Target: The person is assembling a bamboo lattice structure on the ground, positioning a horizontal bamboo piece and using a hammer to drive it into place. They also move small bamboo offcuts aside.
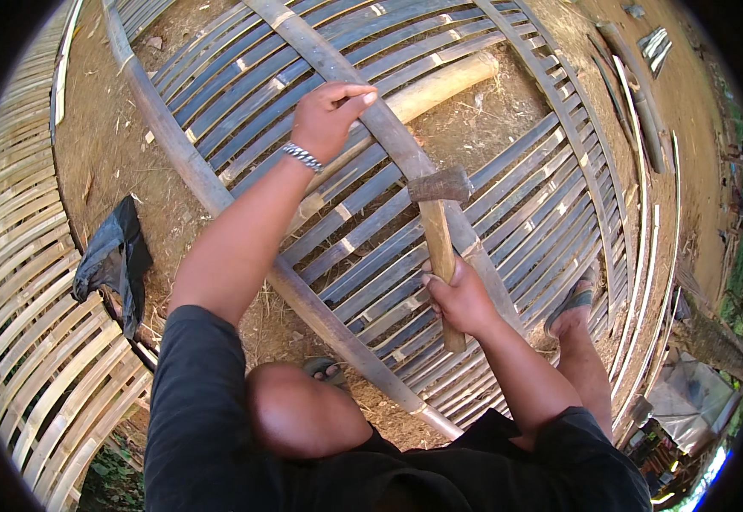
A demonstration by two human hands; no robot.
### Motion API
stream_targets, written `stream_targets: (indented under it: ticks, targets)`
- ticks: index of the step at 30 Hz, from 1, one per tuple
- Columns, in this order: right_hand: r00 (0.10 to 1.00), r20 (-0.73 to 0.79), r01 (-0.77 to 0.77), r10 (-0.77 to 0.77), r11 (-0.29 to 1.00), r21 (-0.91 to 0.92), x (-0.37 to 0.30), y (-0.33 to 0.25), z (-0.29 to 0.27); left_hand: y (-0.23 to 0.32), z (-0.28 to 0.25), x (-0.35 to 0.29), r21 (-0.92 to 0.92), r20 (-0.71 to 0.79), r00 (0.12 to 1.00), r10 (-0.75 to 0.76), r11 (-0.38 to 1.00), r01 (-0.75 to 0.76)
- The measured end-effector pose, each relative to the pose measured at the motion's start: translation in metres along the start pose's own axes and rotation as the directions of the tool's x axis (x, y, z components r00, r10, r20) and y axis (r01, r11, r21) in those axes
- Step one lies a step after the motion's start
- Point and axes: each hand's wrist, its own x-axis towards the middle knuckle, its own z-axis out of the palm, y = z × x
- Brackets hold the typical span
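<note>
My right hand (461, 299) is wrapped round the wooden handle of a hammer (438, 230). Its rusty, blocky metal head lies over a long split-bamboo rail (406, 154); contact between them cannot be made out. Farther up the same rail, my left hand (329, 119) is closed with thumb and forefinger together at the rail's surface. Whatever those fingers pinch, if anything, is too small to see. The rail crosses a lattice panel of dark bamboo slats (371, 230), laid with narrow gaps between them.
A bamboo log (452, 85) shows beneath the panel, where slats leave a wide gap. Another slatted bamboo panel (22, 282) runs along the left, with a black plastic bag (116, 260) at its edge. Long bamboo strips (644, 222) lie on the dirt at right. My sandalled foot (572, 307) is on the slats.
</note>
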Motion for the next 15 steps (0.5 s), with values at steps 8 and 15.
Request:
stream_targets:
  ticks: [8,15]
  targets:
    - [1.0,-0.013,-0.011,0.013,0.995,0.101,0.0,0.011,-0.006,-0.019,0.025,0.011,0.421,0.101,0.991,0.084,0.899,-0.119]
    - [0.999,-0.011,-0.038,0.04,0.988,0.147,0.0,0.015,-0.002,-0.029,0.024,0.011,0.412,0.107,0.985,0.132,0.896,-0.165]
